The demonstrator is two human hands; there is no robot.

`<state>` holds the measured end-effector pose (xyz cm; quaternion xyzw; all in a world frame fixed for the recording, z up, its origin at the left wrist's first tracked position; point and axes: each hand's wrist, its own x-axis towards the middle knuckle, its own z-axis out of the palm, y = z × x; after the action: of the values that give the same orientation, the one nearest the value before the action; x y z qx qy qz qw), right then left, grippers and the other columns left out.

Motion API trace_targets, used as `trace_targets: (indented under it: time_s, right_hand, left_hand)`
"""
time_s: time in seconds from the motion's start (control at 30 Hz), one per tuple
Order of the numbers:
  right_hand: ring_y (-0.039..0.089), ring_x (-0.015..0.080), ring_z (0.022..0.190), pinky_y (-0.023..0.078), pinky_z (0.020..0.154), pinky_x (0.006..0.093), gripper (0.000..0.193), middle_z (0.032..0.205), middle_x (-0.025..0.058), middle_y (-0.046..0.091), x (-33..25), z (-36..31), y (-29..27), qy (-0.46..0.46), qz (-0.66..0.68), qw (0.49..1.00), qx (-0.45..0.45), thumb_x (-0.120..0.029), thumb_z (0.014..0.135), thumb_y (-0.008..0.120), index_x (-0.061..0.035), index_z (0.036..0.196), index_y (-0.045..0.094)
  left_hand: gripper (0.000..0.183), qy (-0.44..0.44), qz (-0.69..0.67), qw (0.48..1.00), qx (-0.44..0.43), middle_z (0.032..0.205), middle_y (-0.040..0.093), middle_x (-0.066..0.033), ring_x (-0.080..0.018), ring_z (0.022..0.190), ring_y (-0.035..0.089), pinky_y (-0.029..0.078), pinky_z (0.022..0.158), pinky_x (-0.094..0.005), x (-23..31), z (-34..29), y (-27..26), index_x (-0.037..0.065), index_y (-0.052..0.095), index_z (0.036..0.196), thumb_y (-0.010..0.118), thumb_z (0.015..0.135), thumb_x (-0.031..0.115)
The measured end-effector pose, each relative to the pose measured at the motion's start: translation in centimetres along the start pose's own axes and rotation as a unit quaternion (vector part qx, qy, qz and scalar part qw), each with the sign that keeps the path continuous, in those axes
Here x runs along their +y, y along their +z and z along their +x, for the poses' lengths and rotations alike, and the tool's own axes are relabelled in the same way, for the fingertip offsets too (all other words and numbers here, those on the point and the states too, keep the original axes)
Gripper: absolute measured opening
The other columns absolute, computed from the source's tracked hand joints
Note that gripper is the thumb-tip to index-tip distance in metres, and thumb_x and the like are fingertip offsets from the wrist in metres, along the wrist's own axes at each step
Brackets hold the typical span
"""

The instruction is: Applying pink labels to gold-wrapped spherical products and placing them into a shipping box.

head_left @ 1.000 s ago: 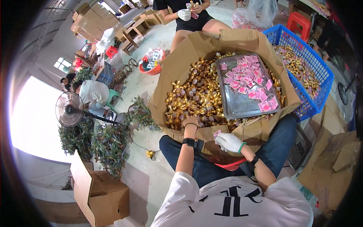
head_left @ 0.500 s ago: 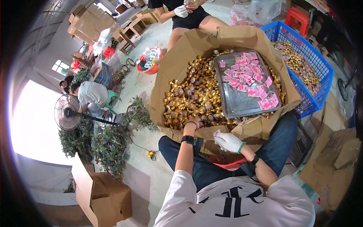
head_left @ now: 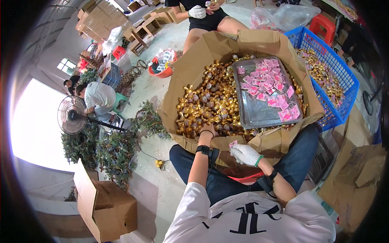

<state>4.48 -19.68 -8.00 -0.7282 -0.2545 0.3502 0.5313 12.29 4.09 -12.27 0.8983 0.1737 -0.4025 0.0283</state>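
Bare, with a dark band at the wrist, my left hand (head_left: 208,129) reaches over the near rim of a large cardboard box (head_left: 178,87). Its fingers dip into a heap of shiny gold, rounded pieces (head_left: 210,99), which hide the fingertips. A white knitted glove with a green cuff covers my right hand (head_left: 244,154), just outside that rim above my lap. Between its thumb and fingers is a small pink card (head_left: 233,143). On the heap lies a metal tray (head_left: 255,115) bearing many similar pink cards (head_left: 267,79).
Right of the box stands a blue plastic basket (head_left: 349,79) of gold and pink pieces. Across from me sits a person with a gloved hand (head_left: 197,12). At left are a standing fan (head_left: 73,115), leafy bundles (head_left: 115,152) and an open carton (head_left: 115,214).
The view has shifted slightly, so the box and tray appear a little lower and farther right. Both my hands stay in nearly the same places, the pink card still in the right.
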Motion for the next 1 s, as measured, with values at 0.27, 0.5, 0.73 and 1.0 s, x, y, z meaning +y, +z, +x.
trace_targets:
  time_s: [0.27,0.5,0.73,1.0]
  right_hand:
    - [0.059,0.0194,0.057,0.047,0.053,0.0326,0.027,0.068,0.0095,0.058,0.6,0.1,0.1,-0.03,-0.013,0.999,0.019,-0.025,0.096,0.043,-0.0032,0.091,0.057]
    - [0.061,0.0281,0.064,0.047,0.06,0.0379,0.025,0.074,0.0133,0.06,3.3,0.9,0.8,-0.125,-0.089,0.986,0.064,-0.025,0.095,0.044,-0.0032,0.093,0.057]
    - [0.06,0.023,0.057,0.047,0.053,0.0352,0.024,0.069,0.0104,0.059,0.9,0.4,0.3,-0.015,-0.006,1.0,-0.01,-0.024,0.095,0.044,-0.0039,0.093,0.056]
    - [0.061,0.0227,0.058,0.046,0.054,0.0358,0.025,0.069,0.0099,0.06,1.3,0.4,0.5,-0.045,-0.038,0.998,0.019,-0.025,0.096,0.043,-0.0036,0.093,0.056]
  left_hand:
    - [0.045,0.029,0.022,0.998,0.048,0.145,0.029,-0.0188,-0.038,0.113,0.052,0.053,0.085,-0.046,-0.5,-0.5,0.7,0.009,0.038,0.138,0.044,0.094,0.02]
    - [0.038,0.039,0.011,0.991,0.129,0.132,0.046,-0.0205,-0.0358,0.104,0.058,0.055,0.081,-0.0433,-1.4,-1.6,1.2,0.002,0.046,0.13,0.041,0.094,0.016]
    - [0.041,0.052,0.005,0.988,0.147,0.127,0.048,-0.0211,-0.0371,0.11,0.052,0.049,0.09,-0.0466,-1.7,-1.3,1.5,0.004,0.045,0.13,0.05,0.092,0.019]
    - [0.043,0.099,-0.131,0.902,0.399,0.109,0.053,-0.0165,-0.0355,0.098,0.054,0.047,0.08,-0.0474,-1.5,-2.3,1.8,0.006,0.046,0.118,0.066,0.081,0.016]
